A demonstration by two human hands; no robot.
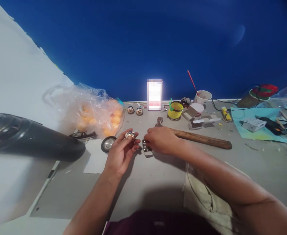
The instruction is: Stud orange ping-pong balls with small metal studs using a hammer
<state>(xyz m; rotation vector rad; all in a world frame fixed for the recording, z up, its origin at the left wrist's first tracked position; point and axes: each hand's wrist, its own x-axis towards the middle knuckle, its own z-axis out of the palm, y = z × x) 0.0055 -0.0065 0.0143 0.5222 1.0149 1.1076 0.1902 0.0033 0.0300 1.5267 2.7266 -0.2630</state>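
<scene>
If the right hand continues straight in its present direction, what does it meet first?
The right hand would probably first meet the left hand, at the fingers holding the shiny ball, though depth is unclear.

Along the back edge of my bench [168,178] sit, left to right, a plastic bag [97,106], two balls [130,110] and a paper cup [204,95] with a stick [192,81] in it. Another ball [130,135] lies in my left hand [119,153]. Behind my right hand [161,140], a hammer [202,138] stretches toward the right edge.

Three silvery balls [130,136], one metal block [146,148], two hands [120,153], one hammer [203,138].
</scene>
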